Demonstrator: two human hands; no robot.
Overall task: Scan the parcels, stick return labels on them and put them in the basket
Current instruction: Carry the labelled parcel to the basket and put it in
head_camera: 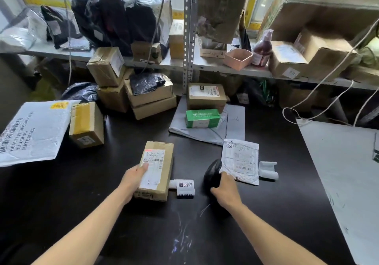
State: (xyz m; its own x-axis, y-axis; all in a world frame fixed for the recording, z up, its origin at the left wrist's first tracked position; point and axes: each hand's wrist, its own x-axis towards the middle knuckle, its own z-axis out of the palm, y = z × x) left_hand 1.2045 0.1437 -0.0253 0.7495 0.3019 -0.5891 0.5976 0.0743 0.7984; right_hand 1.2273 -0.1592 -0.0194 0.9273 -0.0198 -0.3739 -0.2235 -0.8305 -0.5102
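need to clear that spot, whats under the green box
The green cardboard box rests on a flat grey plastic mailer bag; whatever lies beneath the bag is hidden.

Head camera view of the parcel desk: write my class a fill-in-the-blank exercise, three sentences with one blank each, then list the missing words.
1. The left hand holds a brown cardboard parcel by its ____ end.
2. The right hand has its grip on a black handheld ____.
3. The small box lying on the grey mailer bag is ____ in colour.

Missing words: near; scanner; green
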